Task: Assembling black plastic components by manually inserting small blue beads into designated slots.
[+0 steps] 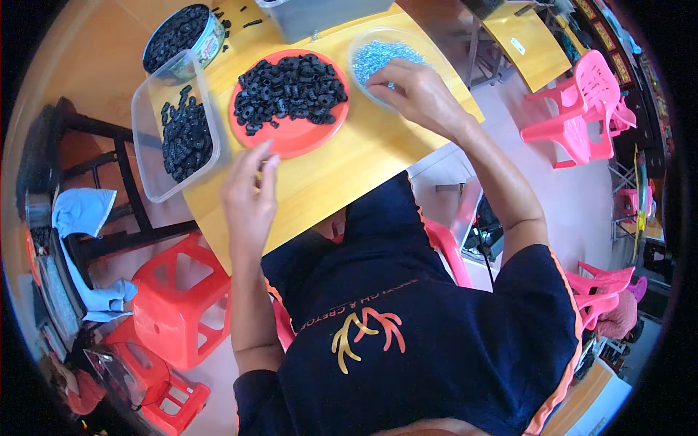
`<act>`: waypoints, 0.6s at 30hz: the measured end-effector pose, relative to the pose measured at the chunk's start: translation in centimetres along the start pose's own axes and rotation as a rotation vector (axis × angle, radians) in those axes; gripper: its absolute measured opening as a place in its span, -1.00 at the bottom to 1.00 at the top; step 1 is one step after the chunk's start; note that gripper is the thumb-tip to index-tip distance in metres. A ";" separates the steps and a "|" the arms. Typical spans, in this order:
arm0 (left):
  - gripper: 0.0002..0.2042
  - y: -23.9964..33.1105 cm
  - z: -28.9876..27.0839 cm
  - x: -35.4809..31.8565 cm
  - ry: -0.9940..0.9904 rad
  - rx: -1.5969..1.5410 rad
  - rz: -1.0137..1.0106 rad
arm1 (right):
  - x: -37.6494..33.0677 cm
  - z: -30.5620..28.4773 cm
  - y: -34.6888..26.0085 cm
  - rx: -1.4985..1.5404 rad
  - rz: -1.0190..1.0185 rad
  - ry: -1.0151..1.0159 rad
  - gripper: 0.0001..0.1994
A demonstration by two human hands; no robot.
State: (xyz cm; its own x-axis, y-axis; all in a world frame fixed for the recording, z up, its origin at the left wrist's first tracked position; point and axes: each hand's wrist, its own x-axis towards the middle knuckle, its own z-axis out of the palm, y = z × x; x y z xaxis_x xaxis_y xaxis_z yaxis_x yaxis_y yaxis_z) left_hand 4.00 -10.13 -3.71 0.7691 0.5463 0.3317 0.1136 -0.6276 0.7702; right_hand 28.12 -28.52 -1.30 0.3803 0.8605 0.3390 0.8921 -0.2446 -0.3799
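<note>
My right hand (418,94) reaches into a round clear tub (440,64) of small silvery-blue metal pieces (384,57), perhaps pins or screws. Its fingers are bent together among the pieces; what they grip is too small to make out. Just in front of a red plate (294,142), my left hand (249,192) hovers with thumb and fingers slightly apart, and nothing visible in them. Small black ring-shaped plastic parts (291,87) are heaped on the plate. Left of it, a clear rectangular container (145,138) holds more small black parts (187,138).
A round tin (211,43) full of black pieces stands at the table's far left, with a few loose bits beside it. A grey bin (320,18) sits at the back of the yellow table (327,189). Red stools (171,305) and pink chairs (582,109) stand around.
</note>
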 end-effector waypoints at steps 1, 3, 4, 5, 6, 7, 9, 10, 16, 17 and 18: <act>-0.82 -0.7 0.8 -0.3 -0.024 -0.037 -0.046 | 0.4 0.1 -0.6 -0.021 -0.018 -0.013 -0.88; -0.84 -1.0 1.6 -0.4 -0.033 -0.037 -0.121 | 1.0 0.3 -1.2 -0.065 -0.029 -0.046 -0.87; -0.84 -1.1 1.7 -0.3 -0.030 -0.034 -0.123 | 1.2 0.5 -1.2 -0.109 -0.013 -0.046 -0.87; -0.84 -1.1 1.7 -0.1 -0.015 0.032 -0.069 | 1.4 0.7 -1.1 -0.154 0.002 -0.046 -0.86; -0.84 -1.2 1.8 0.1 0.000 0.098 -0.015 | 1.5 0.8 -0.9 -0.152 -0.001 -0.047 -0.86; -0.84 -1.3 1.8 0.4 0.004 0.100 -0.017 | 1.5 0.7 -0.5 -0.197 0.038 -0.063 -0.84; -0.84 -1.3 2.0 1.1 0.055 0.245 0.109 | 1.5 1.0 0.8 -0.284 0.094 -0.092 -0.80; -0.84 -1.4 2.1 1.5 0.058 0.245 0.109 | 1.5 0.8 1.0 -0.284 0.092 -0.092 -0.80; -0.84 -0.9 3.8 3.6 -0.008 0.254 0.228 | 0.2 -0.1 2.3 -0.334 0.133 -0.279 -0.87; -0.85 -0.6 4.2 4.0 -0.057 0.238 0.235 | -0.2 -0.3 2.2 -0.321 0.122 -0.285 -0.87; -0.85 -0.4 4.6 4.4 -0.106 0.223 0.242 | -0.4 -0.4 2.1 -0.307 0.112 -0.291 -0.87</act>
State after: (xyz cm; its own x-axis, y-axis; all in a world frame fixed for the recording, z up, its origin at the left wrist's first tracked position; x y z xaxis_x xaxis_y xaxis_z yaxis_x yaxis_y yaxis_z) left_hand 10.23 -10.07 -5.10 0.8502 0.3135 0.4229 0.0455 -0.8441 0.5343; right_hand 29.98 -29.53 -1.92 0.4331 0.9006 0.0372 0.8973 -0.4269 -0.1121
